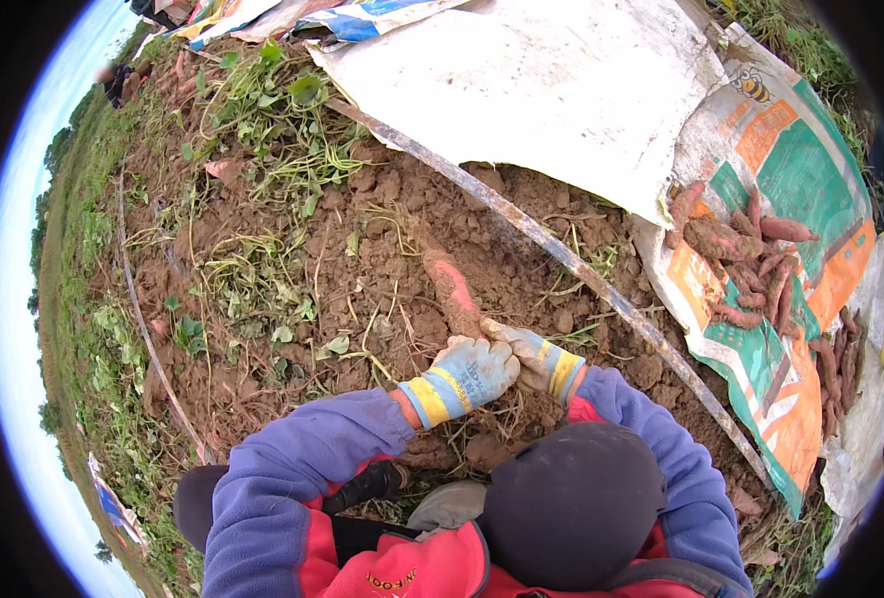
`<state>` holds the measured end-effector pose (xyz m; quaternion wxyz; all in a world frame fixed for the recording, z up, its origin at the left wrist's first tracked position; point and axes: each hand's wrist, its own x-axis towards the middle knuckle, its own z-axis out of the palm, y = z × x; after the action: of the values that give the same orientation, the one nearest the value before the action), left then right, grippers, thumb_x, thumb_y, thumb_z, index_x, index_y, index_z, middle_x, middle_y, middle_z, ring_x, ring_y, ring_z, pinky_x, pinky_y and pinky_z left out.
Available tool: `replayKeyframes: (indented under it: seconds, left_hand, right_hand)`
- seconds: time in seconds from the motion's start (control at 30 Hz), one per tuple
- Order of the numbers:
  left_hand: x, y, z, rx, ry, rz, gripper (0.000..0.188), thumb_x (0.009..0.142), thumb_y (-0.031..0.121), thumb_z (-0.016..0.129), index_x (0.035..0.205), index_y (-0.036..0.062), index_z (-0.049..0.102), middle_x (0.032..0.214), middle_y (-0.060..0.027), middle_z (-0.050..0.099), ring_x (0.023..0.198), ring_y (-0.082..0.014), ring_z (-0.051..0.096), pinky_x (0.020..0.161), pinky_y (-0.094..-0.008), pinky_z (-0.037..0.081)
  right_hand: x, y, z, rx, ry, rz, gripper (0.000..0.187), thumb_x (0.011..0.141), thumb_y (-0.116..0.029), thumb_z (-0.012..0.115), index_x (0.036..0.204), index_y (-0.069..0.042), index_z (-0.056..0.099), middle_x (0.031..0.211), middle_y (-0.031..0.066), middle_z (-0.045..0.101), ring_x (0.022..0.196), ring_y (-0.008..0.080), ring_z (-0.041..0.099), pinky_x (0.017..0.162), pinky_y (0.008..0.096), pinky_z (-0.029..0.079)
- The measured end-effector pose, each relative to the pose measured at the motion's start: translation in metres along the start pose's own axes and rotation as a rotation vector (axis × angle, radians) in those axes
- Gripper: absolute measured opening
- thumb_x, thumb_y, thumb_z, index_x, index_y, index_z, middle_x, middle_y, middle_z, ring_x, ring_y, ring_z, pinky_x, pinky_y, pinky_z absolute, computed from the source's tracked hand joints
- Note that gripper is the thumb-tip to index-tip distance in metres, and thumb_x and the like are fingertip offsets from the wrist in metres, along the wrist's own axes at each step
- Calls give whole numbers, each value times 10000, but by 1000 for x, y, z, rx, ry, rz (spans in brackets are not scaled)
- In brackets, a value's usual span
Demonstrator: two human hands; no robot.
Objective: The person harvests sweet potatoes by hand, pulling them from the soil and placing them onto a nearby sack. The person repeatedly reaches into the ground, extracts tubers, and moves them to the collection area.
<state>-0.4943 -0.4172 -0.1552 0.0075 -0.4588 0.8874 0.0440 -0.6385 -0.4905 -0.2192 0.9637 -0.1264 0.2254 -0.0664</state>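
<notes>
A long reddish sweet potato (450, 289), partly caked with soil, points away from me over the dug earth. My left hand (465, 371), in a dirty light-blue glove with a yellow band, is closed at its near end. My right hand (534, 356), gloved the same way, presses in beside the left with its fingers curled at that same end. The gloves hide the tip of the root and the exact grip of the fingers.
A rusty metal strip (522, 221) crosses the soil diagonally, beyond my hands and to their right. Several sweet potatoes (721, 239) lie on a printed woven sack (811, 179) at the right. A white sheet (522, 80) covers ground at the far side. Cut vines (253, 269) lie left.
</notes>
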Motion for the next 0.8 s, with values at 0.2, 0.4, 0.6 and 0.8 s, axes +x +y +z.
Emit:
replayKeyframes:
  seconds: [0.2, 0.4, 0.6, 0.8]
  left_hand:
    - [13, 23, 9, -334, -76, 155, 288, 767, 120, 588, 1047, 57, 617, 894, -76, 590, 770, -243, 634, 630, -364, 522]
    - [24, -60, -51, -775, 320, -310, 390, 828, 31, 595, 1218, 51, 597, 1078, -129, 668, 953, -269, 668, 801, -318, 544]
    - [0, -183, -4, -64, 76, -670, 437, 802, 142, 614, 1236, 115, 563, 1271, -102, 568, 1163, -287, 542, 991, -390, 438]
    - [57, -213, 30, 215, -462, -565, 436, 832, 173, 601, 1261, 130, 533, 1327, -82, 520, 1298, -257, 419, 1119, -424, 255]
  right_hand:
    - [-2, -24, 10, -848, 180, 240, 364, 898, -268, 633, 1117, 19, 583, 1030, 99, 660, 923, 159, 622, 803, 321, 498]
    - [-29, -2, -2, -1012, 126, 124, 781, 712, -345, 804, 1299, 61, 488, 1175, 181, 604, 1063, 228, 569, 921, 325, 436]
    - [-97, -55, 8, -889, 185, -236, 743, 742, -294, 779, 1327, 37, 462, 1154, 132, 603, 1075, 186, 556, 930, 311, 442]
    - [-142, -96, 21, 276, -122, -956, 644, 969, -415, 471, 1454, -35, 284, 1363, 153, 490, 1177, 306, 559, 976, 461, 485]
